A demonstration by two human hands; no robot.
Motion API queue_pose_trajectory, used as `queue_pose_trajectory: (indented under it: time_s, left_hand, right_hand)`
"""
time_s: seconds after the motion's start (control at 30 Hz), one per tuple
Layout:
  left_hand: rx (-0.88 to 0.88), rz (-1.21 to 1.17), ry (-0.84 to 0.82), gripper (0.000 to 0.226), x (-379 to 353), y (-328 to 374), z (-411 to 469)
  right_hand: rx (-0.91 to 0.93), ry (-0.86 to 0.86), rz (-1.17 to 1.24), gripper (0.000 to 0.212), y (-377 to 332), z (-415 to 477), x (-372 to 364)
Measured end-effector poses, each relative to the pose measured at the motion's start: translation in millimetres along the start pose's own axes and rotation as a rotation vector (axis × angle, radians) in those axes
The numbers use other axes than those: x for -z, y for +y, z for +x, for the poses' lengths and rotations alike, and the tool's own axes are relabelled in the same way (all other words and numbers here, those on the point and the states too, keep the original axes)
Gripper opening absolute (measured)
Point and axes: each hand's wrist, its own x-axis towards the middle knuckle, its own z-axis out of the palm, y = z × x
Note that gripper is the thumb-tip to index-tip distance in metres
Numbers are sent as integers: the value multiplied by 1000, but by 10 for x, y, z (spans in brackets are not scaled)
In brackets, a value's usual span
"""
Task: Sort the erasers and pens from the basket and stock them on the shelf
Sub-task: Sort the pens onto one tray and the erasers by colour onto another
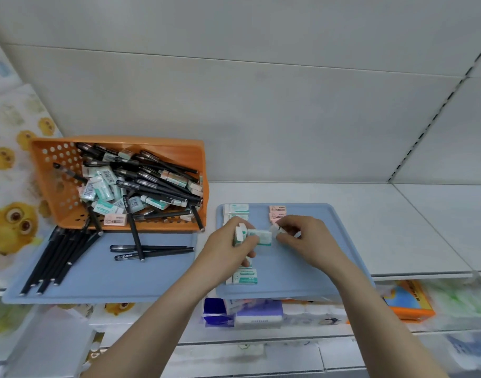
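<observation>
White shelf (397,227) carries two blue trays side by side: left tray (97,282) and right tray (302,279).

Orange basket (51,170) sits tilted, its front edge on the back of the left tray. It holds a mixed heap (141,184) of black pens and erasers.

Both hands are above the right tray.
- Left hand (225,249): grip closed around the held erasers (240,234), teal and white, several together.
- Right hand (304,238): grip narrow, pinching a white eraser (275,230) just beside the left hand's load.

Sorted pens (56,260) lie in a row on the left tray. Three loose pens (152,251) lie near its middle.

On the right tray:
- back teal erasers (236,211) at the rear left;
- front teal erasers (244,276) by the left wrist;
- pink erasers (277,211) at the rear.
</observation>
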Motion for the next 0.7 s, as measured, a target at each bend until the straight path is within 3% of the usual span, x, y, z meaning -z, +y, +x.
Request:
queue_pose_trajectory:
  time_s: [0.13, 0.47, 0.7]
  left_hand:
    - [-38, 87, -52, 7, 61, -55, -143]
    - [60, -39, 123, 15, 166, -184, -367]
    - [108, -152, 196, 17, 283, -284, -442]
  right_hand:
    - [-41, 32, 112, 22, -12, 25, 29]
    - [168, -49, 151, 21, -360, 376, -164]
    - [233, -56, -95, 18, -437, 564, -469]
